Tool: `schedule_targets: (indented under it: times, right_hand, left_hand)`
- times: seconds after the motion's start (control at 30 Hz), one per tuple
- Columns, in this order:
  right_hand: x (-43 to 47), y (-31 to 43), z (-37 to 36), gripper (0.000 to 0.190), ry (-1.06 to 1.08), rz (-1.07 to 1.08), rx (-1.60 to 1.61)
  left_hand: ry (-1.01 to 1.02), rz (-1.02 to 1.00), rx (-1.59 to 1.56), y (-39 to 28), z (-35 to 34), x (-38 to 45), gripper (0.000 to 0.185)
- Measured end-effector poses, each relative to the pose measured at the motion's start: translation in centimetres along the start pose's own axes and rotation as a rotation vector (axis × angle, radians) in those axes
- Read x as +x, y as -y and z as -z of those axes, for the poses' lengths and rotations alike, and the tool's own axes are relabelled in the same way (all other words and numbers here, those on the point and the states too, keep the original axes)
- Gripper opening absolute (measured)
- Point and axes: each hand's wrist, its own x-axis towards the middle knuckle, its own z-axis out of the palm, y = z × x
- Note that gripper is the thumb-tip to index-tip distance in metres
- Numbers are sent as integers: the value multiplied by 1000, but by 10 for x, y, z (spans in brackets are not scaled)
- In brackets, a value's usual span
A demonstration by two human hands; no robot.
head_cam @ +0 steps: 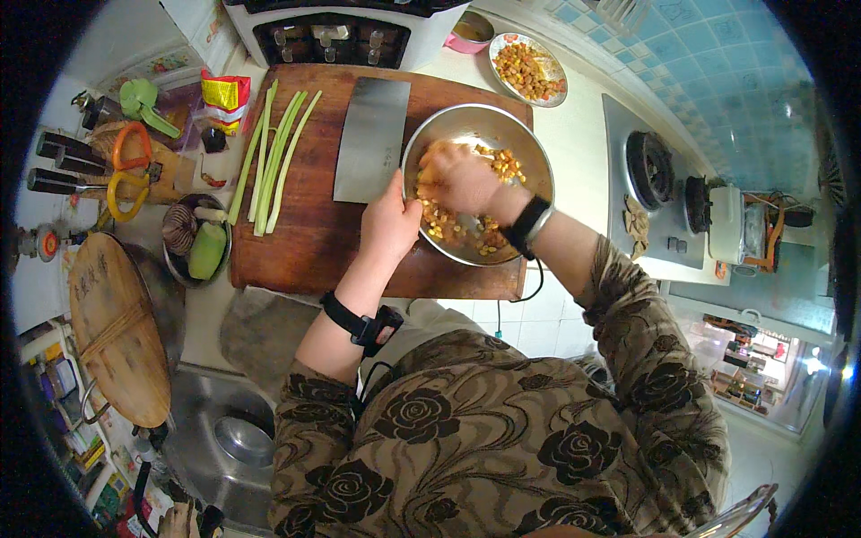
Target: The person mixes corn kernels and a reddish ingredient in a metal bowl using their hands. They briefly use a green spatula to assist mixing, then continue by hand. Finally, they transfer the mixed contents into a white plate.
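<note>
My left hand grips the left rim of a stainless steel bowl, thumb on the edge. Inside the bowl, blurred by motion, my right hand is down among diced food with yellow and orange bits; its fingertips are hard to make out, and whether they hold anything cannot be told. The bowl stands on the right part of a wooden cutting board. A wide cleaver blade lies flat to the left of the bowl. Further left are several green stalks, side by side on the board.
A patterned plate of diced food and a pink pot stand beyond the board. At right is a gas hob. To the left are a bowl of vegetables, scissors, knives and a round wooden lid; a sink lies below.
</note>
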Motion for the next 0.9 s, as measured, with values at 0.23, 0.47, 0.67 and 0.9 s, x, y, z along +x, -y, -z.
schedule_targets:
  times: [0.23, 0.47, 0.67, 0.9]
  right_hand:
    - [-72, -24, -15, 59, 289, -13, -403]
    - [-38, -54, 4, 48, 220, -54, 128]
    - [-39, -51, 7, 55, 170, -520, -37]
    - [-55, -42, 23, 39, 5, -191, 168]
  left_hand:
    - [-12, -1, 14, -8, 3, -2, 53]
    - [-14, -19, 71, -6, 3, -2, 54]
    - [-30, -2, 97, -8, 2, -2, 55]
    - [19, 46, 99, -10, 4, -2, 56]
